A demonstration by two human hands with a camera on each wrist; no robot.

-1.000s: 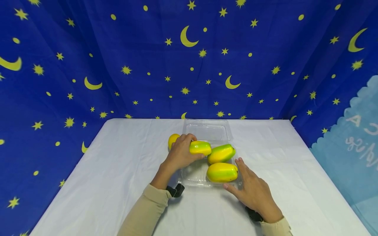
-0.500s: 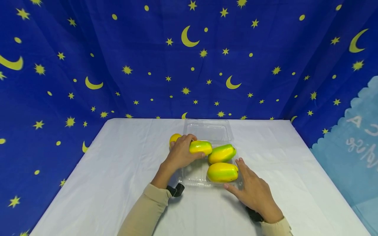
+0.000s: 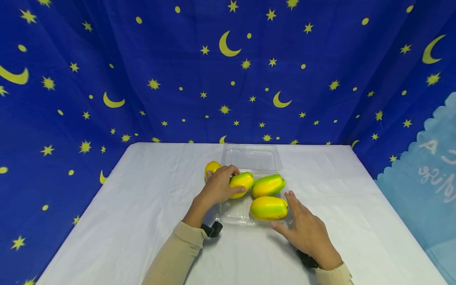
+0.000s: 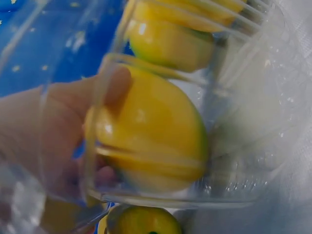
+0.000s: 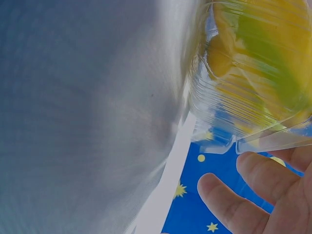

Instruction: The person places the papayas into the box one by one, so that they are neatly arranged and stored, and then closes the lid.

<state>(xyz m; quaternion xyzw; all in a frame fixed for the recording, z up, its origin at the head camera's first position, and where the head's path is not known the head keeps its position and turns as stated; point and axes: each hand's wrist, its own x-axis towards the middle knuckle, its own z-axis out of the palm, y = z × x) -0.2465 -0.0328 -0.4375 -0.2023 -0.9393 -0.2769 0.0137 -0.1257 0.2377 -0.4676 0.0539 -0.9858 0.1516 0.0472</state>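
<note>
My left hand (image 3: 217, 187) grips a yellow-green papaya (image 3: 241, 185), thumb on the near side and fingers over the far side. This papaya is low over the back left of a clear plastic clamshell box (image 3: 228, 217). In the left wrist view the held papaya (image 4: 156, 122) shows through the box's clear wall. Two more lie in the right half: a back papaya (image 3: 268, 185) and a front papaya (image 3: 268, 208). My right hand (image 3: 308, 231) rests along the box's right front corner, fingers extended and thumb spread toward the front rim.
Another yellow fruit (image 3: 212, 168) lies outside the box, behind my left hand and partly hidden by it. The box's lid (image 3: 253, 157) lies folded back toward the far edge of the white-covered table (image 3: 142, 198). A blue star-patterned cloth (image 3: 185, 59) hangs behind.
The held papaya has tilted, its near-left end swinging down toward me, and a gap has opened between it and the back right papaya. My right hand has stayed in place.
</note>
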